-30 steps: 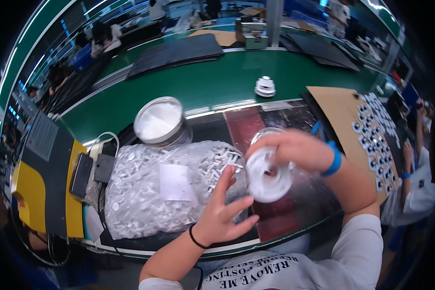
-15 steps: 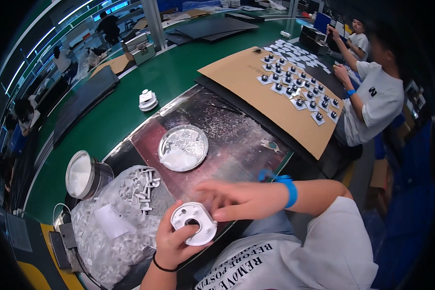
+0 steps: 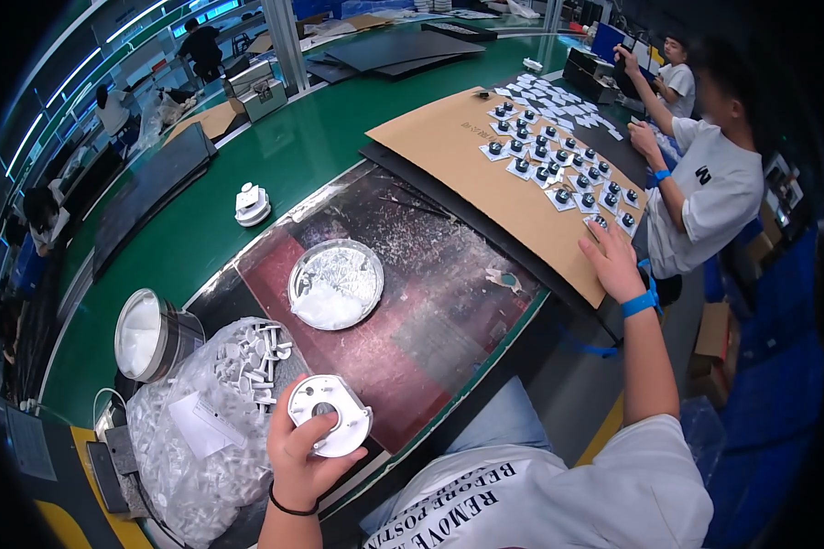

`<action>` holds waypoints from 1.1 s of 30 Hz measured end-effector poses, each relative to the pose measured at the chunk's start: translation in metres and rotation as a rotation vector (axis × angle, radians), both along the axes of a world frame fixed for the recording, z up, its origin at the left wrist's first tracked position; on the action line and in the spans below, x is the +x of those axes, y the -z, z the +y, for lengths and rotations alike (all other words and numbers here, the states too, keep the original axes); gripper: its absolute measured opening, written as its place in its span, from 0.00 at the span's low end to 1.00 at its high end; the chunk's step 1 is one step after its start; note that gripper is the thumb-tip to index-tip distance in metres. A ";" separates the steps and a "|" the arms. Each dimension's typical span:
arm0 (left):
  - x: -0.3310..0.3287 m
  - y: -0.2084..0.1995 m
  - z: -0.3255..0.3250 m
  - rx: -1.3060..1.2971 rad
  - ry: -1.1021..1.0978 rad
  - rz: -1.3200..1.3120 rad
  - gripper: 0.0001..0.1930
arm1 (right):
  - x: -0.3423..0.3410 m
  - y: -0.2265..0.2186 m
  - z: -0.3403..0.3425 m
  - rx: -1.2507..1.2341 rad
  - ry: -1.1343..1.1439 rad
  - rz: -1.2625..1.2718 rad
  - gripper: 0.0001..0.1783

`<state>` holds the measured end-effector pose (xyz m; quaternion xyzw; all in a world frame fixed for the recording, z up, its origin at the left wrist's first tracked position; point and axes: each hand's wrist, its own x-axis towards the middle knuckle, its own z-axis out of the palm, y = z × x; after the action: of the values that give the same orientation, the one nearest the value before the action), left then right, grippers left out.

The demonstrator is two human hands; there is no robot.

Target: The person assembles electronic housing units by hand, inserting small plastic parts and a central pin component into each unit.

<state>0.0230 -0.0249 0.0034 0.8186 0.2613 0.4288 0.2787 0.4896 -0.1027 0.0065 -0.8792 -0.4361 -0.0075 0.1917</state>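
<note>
Near the table's front edge, my left hand (image 3: 300, 457) grips a white round plastic housing (image 3: 346, 435) with a hole in its middle. The thumb lies across that hole and the fingers wrap beneath. Far to the right, my right hand (image 3: 615, 267) is stretched over the near edge of a brown cardboard sheet (image 3: 458, 137). Its fingers are extended and their tips meet a small white square plate with a black round part (image 3: 598, 222), which they partly cover. Several more such plates (image 3: 563, 197) lie in rows beyond it.
A round dish of white paste (image 3: 335, 284) sits mid-table. To its left stand an open tin (image 3: 146, 334) and a clear bag of white plastic parts (image 3: 192, 476). Another white housing (image 3: 252, 205) rests on the green surface. A co-worker (image 3: 723, 183) sits beyond the cardboard.
My right hand has left the housing and swung far right to the plates on the cardboard. My left hand, still holding the housing, has shifted slightly left.
</note>
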 end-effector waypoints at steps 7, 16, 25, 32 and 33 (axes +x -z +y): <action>-0.006 -0.001 0.003 0.018 -0.054 0.006 0.28 | 0.011 0.007 0.014 0.252 -0.084 0.042 0.22; 0.002 0.016 0.005 -0.099 0.081 -0.173 0.49 | -0.138 -0.045 0.029 0.521 -0.764 0.924 0.19; -0.005 0.014 0.010 0.035 -0.127 -0.132 0.53 | -0.273 -0.055 0.107 -0.019 -1.188 1.247 0.14; -0.013 0.008 0.017 0.146 -0.297 -0.085 0.47 | -0.298 -0.038 0.127 -0.033 -1.122 1.228 0.14; -0.015 0.009 0.018 0.145 -0.284 -0.095 0.48 | -0.300 -0.039 0.129 -0.049 -1.131 1.228 0.14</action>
<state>0.0076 -0.0066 -0.0060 0.7702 0.3292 0.5201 0.1674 0.1900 0.0259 0.0458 -0.3796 -0.6296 0.5798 0.3511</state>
